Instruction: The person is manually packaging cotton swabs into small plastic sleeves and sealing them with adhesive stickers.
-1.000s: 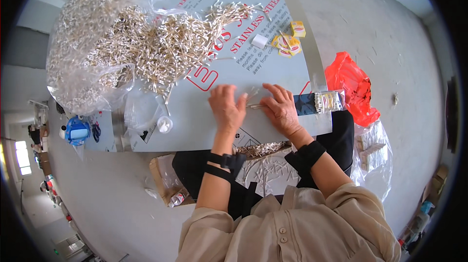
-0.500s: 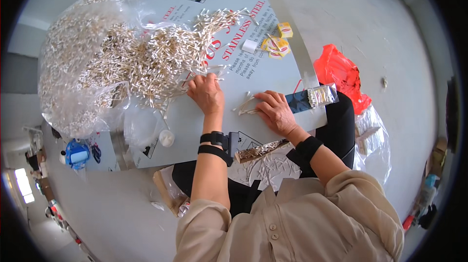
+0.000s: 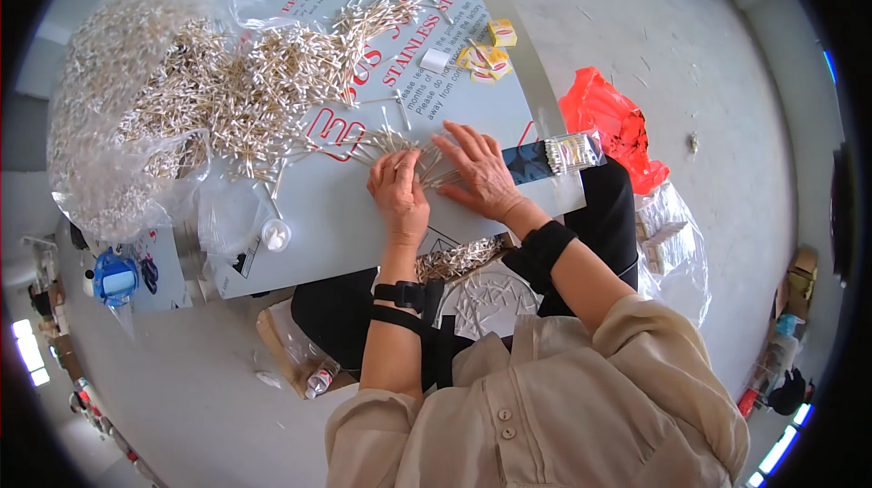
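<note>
Loose cotton swabs [image 3: 392,141] lie fanned out on the grey-blue sheet-covered table, under and between my hands. My left hand [image 3: 400,195] is closed over some of them, fingers bent and pressed together. Close to its right, my right hand [image 3: 480,174] lies over the swabs' other side with its fingers stretched and apart. Its palm side is hidden. A large heap of cotton swabs [image 3: 291,74] spills from a clear plastic bag [image 3: 100,115] at the left. Right of my right hand is a clear pack of swabs [image 3: 570,154] beside a dark blue strip [image 3: 527,164].
Yellow small boxes [image 3: 486,61] and a white piece [image 3: 434,60] sit farther back. A small round tub [image 3: 275,234] stands near the front left edge. Red plastic [image 3: 613,129] and a clear bag of packs [image 3: 668,247] lie to the right. Below the table is a box of swabs [image 3: 463,256].
My right hand has moved left toward my left hand, its fingers spreading. My left hand has come back nearer me, with more swabs now lying between the hands. The view has shifted slightly.
</note>
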Demonstrator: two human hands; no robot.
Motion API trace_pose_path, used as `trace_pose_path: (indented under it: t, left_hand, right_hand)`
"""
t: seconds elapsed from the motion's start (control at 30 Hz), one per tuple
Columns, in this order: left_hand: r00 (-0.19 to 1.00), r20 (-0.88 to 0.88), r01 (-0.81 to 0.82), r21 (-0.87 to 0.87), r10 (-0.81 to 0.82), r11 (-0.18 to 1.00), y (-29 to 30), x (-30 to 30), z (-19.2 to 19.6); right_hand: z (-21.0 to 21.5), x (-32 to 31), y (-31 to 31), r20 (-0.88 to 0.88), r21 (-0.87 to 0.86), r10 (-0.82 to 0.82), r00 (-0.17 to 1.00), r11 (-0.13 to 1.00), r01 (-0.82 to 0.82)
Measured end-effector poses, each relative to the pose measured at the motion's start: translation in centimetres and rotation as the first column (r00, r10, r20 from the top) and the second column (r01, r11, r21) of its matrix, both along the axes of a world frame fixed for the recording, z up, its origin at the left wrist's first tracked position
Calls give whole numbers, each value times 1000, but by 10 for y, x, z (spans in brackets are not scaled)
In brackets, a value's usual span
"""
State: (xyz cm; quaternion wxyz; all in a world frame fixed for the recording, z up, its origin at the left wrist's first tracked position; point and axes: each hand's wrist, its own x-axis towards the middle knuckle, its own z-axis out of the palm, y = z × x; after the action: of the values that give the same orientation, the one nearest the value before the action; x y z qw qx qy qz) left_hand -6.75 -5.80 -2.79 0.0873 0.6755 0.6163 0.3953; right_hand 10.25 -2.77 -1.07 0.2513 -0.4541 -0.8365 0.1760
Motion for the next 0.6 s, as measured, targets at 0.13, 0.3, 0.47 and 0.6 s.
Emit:
trace_pose_path:
  t: [0.13,0.3,0.47,0.6]
  left_hand:
    - [997,-36,68,24,-68,997,1,-6,-7]
    - [999,-28,-29,79,31,996,-9,-29,-12]
    - [980,-92,-166,97,175,981,-13,-9,11]
    - [969,-192,-178,-94,157,980,-24,14,17]
  right_hand:
    - [-16,0,6,6,133,81,997,988,-82]
    - [-20,11,-2,-102,181,62,993,983,-43]
    - [-12,15,-7,-246,123,-48,968,989,80]
    - [-16,19,-3,-281,92,-53,958,992,82]
